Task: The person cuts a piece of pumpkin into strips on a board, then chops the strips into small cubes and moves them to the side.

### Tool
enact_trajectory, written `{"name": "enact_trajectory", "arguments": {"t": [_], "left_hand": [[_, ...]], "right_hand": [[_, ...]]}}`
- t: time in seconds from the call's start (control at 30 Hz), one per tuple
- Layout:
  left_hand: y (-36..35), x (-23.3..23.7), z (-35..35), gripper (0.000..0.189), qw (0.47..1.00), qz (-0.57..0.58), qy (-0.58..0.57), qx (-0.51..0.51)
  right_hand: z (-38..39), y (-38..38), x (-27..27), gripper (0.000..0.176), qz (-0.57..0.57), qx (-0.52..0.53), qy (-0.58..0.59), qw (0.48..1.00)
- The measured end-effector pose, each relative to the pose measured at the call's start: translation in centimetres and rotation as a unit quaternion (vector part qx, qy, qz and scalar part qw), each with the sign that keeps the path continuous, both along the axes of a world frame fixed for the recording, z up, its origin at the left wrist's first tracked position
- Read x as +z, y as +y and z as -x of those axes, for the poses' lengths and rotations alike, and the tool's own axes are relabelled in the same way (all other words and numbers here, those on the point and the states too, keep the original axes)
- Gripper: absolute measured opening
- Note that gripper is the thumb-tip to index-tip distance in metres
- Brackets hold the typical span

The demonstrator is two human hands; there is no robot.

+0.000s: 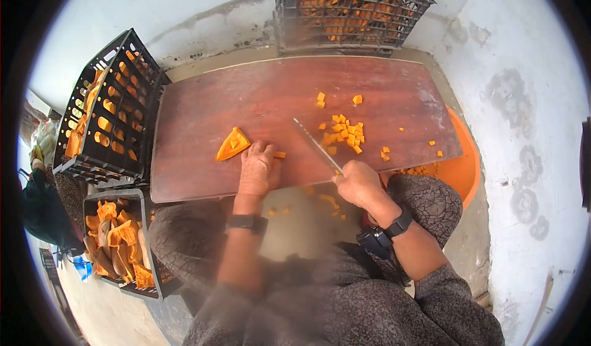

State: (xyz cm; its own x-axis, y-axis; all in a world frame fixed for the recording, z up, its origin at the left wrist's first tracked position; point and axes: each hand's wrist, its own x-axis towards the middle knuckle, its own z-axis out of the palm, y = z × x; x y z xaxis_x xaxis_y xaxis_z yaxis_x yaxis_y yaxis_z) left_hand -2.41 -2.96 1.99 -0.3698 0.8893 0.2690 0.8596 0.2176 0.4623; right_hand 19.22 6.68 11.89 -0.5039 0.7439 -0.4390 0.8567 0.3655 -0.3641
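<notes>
My right hand [357, 183] is wrapped round the handle of a knife [315, 144], whose blade points up and left over the red-brown board [209, 112]. My left hand [258, 167] rests on the board with curled fingers closed on a small pumpkin piece [280, 155]; its end sticks out on the right, the rest is hidden. Just beyond the left fingers lies a larger pumpkin wedge [233, 144], apart from the blade. To the right of the knife sits a loose pile of pumpkin cubes [348, 131], with several more scattered about.
An orange tub [471, 155] with cubes stands under the board's right end. Black crates of pumpkin stand at the left [120, 124], at the lower left [148, 223] and behind the board [351, 20]. A white wall [517, 100] rises on the right.
</notes>
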Motion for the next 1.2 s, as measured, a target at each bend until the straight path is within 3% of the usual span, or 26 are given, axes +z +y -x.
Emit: {"name": "enact_trajectory", "arguments": {"t": [0.1,0.17,0.37,0.47,0.6,0.8,1.0,1.2], "left_hand": [[0.9,0.2,-1.0,0.035,1.000,0.001,0.010,0.009],[1.5,-0.5,-1.3,0.022,0.999,-0.015,0.029,0.032],[3.0,-2.0,-2.0,0.019,0.998,-0.034,0.045,0.014],[3.2,-1.5,-2.8,0.020,0.993,-0.039,0.108,0.015],[3.5,-1.8,-3.8,0.019,0.995,-0.018,0.102,0.006],[2.7,-1.0,-4.8,0.025,0.996,-0.074,0.053,-0.004],[1.9,-0.3,-5.2,0.028,0.988,-0.131,0.087,-0.012],[1.7,-0.9,-5.1,0.024,0.985,-0.121,0.121,0.006]], "right_hand": [[0.1,0.0,0.1,0.029,-0.005,0.007,0.007,1.000],[0.2,-0.1,-0.2,0.028,-0.011,0.005,0.013,1.000],[-0.1,0.0,-1.1,0.031,-0.021,-0.004,0.044,0.999],[-0.1,0.1,-1.1,0.035,-0.025,-0.009,0.060,0.998],[0.0,-0.1,-1.0,0.027,-0.029,0.001,0.035,0.999],[0.0,0.1,-0.5,0.029,-0.014,-0.004,0.042,0.999],[-0.3,-0.1,-0.8,0.037,-0.024,-0.026,0.109,0.993],[0.2,-0.6,0.8,0.037,-0.019,-0.005,0.080,0.997]]}}
